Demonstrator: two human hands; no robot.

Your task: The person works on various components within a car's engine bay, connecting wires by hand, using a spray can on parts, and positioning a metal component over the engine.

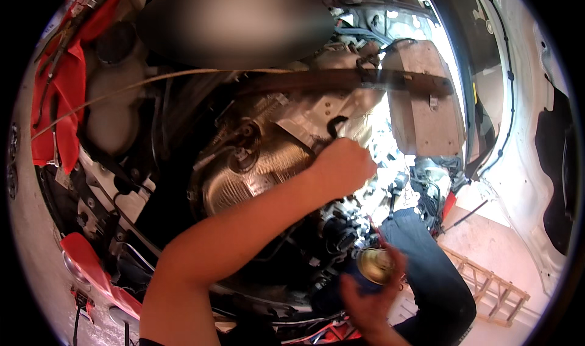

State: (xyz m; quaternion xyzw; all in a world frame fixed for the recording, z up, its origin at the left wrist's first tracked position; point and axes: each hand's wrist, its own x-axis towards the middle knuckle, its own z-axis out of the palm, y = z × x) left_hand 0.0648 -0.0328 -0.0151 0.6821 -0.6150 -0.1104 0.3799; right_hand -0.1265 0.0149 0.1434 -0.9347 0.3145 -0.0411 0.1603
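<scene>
My bare left forearm reaches across an engine bay, and my left hand [347, 166] is closed in a fist over the engine's metal parts. What its fingers hold, if anything, is hidden. A black curved hose [336, 124] shows just beyond the knuckles. Lower right, my right hand [373, 300] is wrapped round a spray can [375, 265] with a gold-coloured top and a dark blue body. A thin red straw seems to rise near its top, blurred by glare. Left of the fist lies a ribbed, silvery-gold metal cover [256, 178].
A translucent reservoir [113, 117] stands at the left beside a red panel [61, 108]. A brown bar [292, 81] crosses the bay. Dark cloth [420, 261] over a bent limb lies beside the right hand. A wooden ladder [487, 282] appears lower right. A blurred oval covers the top.
</scene>
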